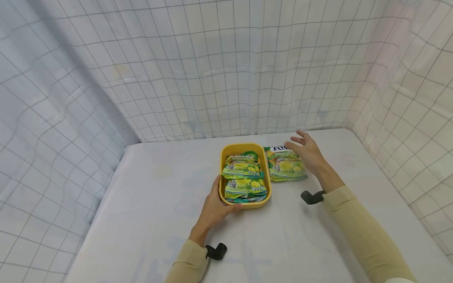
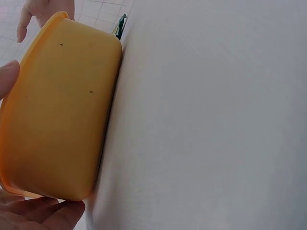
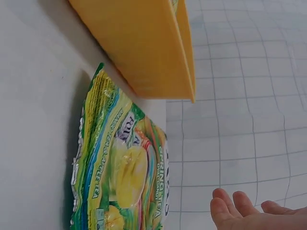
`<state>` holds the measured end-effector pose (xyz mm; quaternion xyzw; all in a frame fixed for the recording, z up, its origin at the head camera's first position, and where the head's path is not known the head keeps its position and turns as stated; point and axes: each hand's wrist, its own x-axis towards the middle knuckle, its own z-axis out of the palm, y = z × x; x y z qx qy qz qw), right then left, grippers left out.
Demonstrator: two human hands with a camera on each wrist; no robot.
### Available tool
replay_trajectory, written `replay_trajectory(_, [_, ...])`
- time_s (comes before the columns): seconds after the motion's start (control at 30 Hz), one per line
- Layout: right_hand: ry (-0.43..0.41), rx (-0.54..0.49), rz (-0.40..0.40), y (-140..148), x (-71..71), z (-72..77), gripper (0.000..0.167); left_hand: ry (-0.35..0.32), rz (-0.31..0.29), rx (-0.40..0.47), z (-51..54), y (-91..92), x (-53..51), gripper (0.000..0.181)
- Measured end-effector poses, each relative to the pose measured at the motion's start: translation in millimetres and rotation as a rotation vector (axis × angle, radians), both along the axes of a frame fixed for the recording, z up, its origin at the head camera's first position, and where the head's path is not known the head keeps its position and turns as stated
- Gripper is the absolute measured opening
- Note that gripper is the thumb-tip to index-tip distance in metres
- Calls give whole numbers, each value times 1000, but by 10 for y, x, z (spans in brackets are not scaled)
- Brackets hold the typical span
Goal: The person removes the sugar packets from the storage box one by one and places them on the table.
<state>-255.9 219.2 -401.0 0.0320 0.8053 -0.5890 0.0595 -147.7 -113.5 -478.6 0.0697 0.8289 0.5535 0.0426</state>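
Note:
A yellow plastic container (image 1: 268, 188) stands on the white table, holding several green-and-yellow packets (image 1: 244, 167). My left hand (image 1: 214, 208) grips its near left corner, fingers along the left side and thumb at the front rim. In the left wrist view, the container's wall (image 2: 67, 105) fills the space between thumb and fingers. Flat on the table, right of the container, lies a green-and-yellow tea packet (image 1: 286, 167) with "FOX" lettering. Over its upper right part hovers my right hand (image 1: 308, 152), holding nothing. The right wrist view shows its fingers apart from the packet (image 3: 122, 172).
White grid-patterned curtains (image 1: 226, 70) rise behind the table (image 1: 170, 188) and along both sides. Each wrist wears a black camera mount, one on the left (image 1: 216, 251) and one on the right (image 1: 312, 197).

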Motion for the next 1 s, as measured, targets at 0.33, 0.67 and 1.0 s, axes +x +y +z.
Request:
replay_trajectory(0.33, [63,-182,69,-218,22,158,92,10,3,2,-14,-6,-11,126])
replay_trajectory(0.67, [97,-230,132,-436,33,211,91,8,5,4,-10,-13,-4,125])
replay_trajectory(1.0, [73,-285,195,-653,29,214,90,4,3,13,-23,-10,1,124])
